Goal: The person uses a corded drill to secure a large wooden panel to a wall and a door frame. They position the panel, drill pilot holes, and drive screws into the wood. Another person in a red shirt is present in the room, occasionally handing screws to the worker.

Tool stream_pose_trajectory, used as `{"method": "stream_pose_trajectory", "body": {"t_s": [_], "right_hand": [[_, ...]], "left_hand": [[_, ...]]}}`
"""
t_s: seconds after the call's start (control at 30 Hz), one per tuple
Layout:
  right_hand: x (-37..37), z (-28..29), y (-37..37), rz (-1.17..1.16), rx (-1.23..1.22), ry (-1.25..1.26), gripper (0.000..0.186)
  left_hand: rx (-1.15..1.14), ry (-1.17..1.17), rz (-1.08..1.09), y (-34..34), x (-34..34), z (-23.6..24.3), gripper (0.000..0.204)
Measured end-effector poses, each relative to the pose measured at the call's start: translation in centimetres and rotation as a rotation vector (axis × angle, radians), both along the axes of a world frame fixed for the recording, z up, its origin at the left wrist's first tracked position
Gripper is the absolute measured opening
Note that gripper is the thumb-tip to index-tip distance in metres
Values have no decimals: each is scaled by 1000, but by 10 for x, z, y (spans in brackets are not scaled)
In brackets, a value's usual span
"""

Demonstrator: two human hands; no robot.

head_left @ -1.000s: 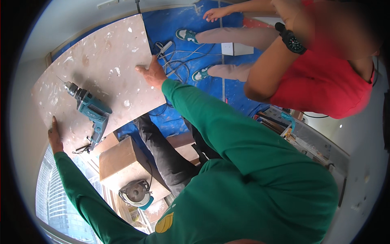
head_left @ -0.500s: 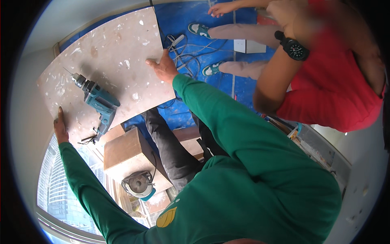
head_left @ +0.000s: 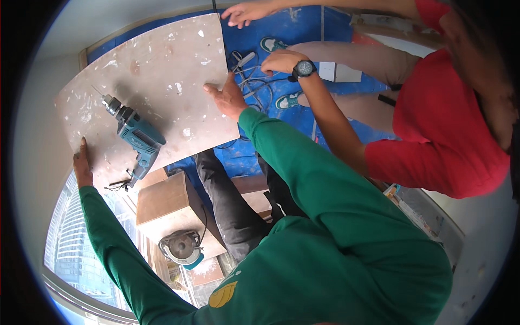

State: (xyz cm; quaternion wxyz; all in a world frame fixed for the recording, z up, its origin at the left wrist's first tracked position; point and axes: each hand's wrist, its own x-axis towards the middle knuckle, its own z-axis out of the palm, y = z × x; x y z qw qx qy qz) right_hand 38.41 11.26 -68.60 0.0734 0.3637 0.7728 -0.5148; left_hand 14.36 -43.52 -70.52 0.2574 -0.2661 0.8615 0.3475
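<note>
A pale wooden board [head_left: 162, 70], spattered with white paint, lies in front of me. My left hand [head_left: 82, 165] grips its near left edge. My right hand [head_left: 228, 99] holds the right edge, thumb on top and fingers hidden beyond the edge. On the board's left part rests a teal power drill [head_left: 138, 135] on its side, its bit [head_left: 98, 91] toward the far left and its black cord near my left hand. At the right, a co-worker in a red shirt reaches with one hand [head_left: 244, 13] to the far right corner; the other hand [head_left: 279, 61] hovers right of the board.
A corded circular-blade power tool [head_left: 182, 246] sits on a wooden box [head_left: 162, 203] below the board. Blue sheeting [head_left: 303, 32] covers the floor, with tangled cables and a power strip [head_left: 245, 60]. A window [head_left: 81, 238] is at the left; a white box [head_left: 344, 73] stands by the co-worker's legs.
The co-worker's arms have swung left, bringing both hands toward the board's right side. The board and my hands appear slightly further right in view; my grip looks the same.
</note>
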Motion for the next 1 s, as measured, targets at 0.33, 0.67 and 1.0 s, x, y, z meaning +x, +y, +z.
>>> {"method": "stream_pose_trajectory", "body": {"t_s": [0.33,0.67,1.0], "right_hand": [[-5,18,0,-9,-14,-22,69],[-8,29,4,-27,-32,-57,70],[-1,5,0,8,-10,-55,75]], "left_hand": [[64,34,-40,-2,-1,0,103],[232,66,-30,11,1,3,87],[-28,36,0,-4,4,-5,125]]}}
